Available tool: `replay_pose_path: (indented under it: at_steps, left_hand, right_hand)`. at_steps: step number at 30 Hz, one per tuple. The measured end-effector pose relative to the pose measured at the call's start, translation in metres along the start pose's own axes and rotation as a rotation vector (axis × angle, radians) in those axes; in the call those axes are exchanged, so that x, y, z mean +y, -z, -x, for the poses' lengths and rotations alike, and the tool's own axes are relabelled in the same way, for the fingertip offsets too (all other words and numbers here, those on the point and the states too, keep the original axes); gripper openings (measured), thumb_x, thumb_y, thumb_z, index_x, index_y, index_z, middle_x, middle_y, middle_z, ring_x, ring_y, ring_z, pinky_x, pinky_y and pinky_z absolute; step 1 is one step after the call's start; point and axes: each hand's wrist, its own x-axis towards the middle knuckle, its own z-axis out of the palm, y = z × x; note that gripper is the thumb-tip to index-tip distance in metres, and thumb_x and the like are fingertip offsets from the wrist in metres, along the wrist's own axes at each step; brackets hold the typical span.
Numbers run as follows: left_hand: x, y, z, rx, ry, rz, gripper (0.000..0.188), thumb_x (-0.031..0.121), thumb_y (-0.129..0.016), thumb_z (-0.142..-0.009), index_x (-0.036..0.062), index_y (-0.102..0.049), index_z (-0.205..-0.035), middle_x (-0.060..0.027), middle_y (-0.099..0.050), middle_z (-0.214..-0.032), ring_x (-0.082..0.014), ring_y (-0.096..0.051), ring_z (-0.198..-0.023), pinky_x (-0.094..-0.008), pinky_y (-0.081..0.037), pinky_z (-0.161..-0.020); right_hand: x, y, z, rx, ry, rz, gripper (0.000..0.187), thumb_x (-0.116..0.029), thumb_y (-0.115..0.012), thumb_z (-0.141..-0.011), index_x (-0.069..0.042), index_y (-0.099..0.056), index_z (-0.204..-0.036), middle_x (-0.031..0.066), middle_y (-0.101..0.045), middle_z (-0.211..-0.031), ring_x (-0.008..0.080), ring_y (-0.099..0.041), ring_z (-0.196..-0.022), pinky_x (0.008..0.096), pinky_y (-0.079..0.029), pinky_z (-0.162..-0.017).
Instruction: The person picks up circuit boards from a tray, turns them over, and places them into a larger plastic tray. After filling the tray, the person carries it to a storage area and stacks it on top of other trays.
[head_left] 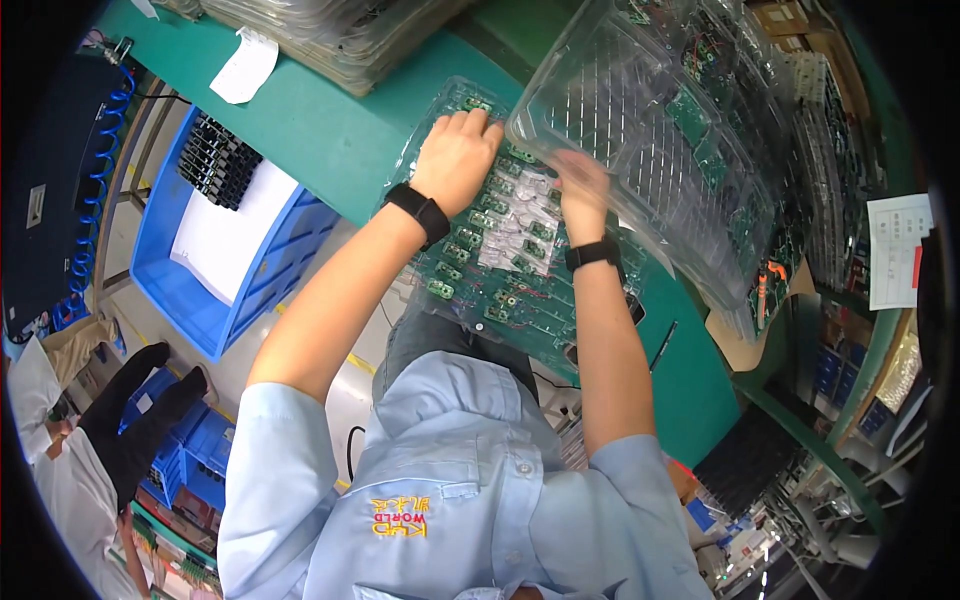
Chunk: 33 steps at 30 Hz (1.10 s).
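A clear plastic tray (408, 165) lies on the green table, with rows of small green circuit boards (467, 238) and thin wires in it. My left hand (458, 155) is over the tray's far part, fingers curled down beside a circuit board; what they hold, if anything, is hidden. To its right, my right hand (583, 195) is closed over the tray's right side, its fingers partly behind the edge of a tilted clear tray (640, 130); I cannot make out what is in them. White-clear pieces (520, 220) lie among the boards between my hands.
Stacked clear trays (330, 40) and a white paper (244, 66) occupy the table's far side. A blue crate (215, 300) with black parts stands at left. A black pen (663, 345) lies at right, near an orange-handled tool (764, 290). Another person (85, 470) is at lower left.
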Motion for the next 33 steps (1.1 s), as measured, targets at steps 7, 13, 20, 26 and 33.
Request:
replay_pose_path:
  at_steps: [7, 13, 20, 26, 33]
  left_hand:
    - [0.002, -0.001, 0.026, -0.035, 0.005, -0.025, 0.029, 0.004, -0.055, -0.077, 0.0062, -0.063, -0.105, -0.0101, -0.056, -0.103, -0.0264, -0.054, -0.099, -0.037, -0.041, -0.086]
    - [0.014, 0.001, 0.027, -0.002, 0.069, 0.069, 0.032, 0.002, -0.055, -0.075, 0.0056, -0.064, -0.106, -0.0118, -0.057, -0.109, -0.0276, -0.053, -0.101, -0.0396, -0.04, -0.089]
    - [0.01, 0.022, 0.039, -0.023, 0.193, 0.13, 0.029, 0.003, -0.06, -0.077, 0.0043, -0.064, -0.106, -0.0128, -0.057, -0.111, -0.0298, -0.053, -0.102, -0.0407, -0.04, -0.09]
    - [0.006, 0.054, 0.036, 0.055, 0.292, 0.145, 0.028, 0.005, -0.062, -0.079, 0.0034, -0.063, -0.107, -0.0141, -0.056, -0.113, -0.0319, -0.053, -0.102, -0.0412, -0.04, -0.09]
    - [0.0, 0.111, 0.024, 0.17, 0.359, 0.134, 0.029, 0.007, -0.063, -0.082, 0.0041, -0.061, -0.111, -0.016, -0.056, -0.115, -0.0349, -0.052, -0.106, -0.042, -0.039, -0.091]
  right_hand:
    - [0.014, -0.01, -0.024, 0.201, 0.084, 0.101, 0.016, -0.009, -0.066, -0.083, -0.001, -0.067, -0.097, 0.0064, -0.068, -0.094, 0.0132, -0.061, -0.072, 0.0275, -0.048, -0.068]
    - [0.027, -0.005, -0.029, 0.223, -0.121, -0.34, 0.021, -0.01, -0.069, -0.078, -0.003, -0.067, -0.097, 0.005, -0.069, -0.09, 0.0139, -0.063, -0.079, 0.0286, -0.048, -0.072]
    - [0.013, -0.012, -0.023, 0.136, -0.148, -0.477, 0.02, -0.014, -0.068, -0.08, -0.004, -0.068, -0.097, 0.0039, -0.07, -0.086, 0.0144, -0.064, -0.078, 0.0295, -0.049, -0.07]
    - [0.04, -0.005, -0.031, 0.065, -0.089, -0.283, 0.021, -0.016, -0.066, -0.081, -0.003, -0.067, -0.098, 0.0066, -0.07, -0.085, 0.02, -0.065, -0.08, 0.0332, -0.049, -0.073]
    - [-0.006, -0.016, -0.001, 0.29, 0.254, 0.443, 0.033, -0.014, -0.064, -0.08, -0.004, -0.06, -0.111, 0.0176, -0.062, -0.104, 0.0357, -0.059, -0.097, 0.043, -0.048, -0.079]
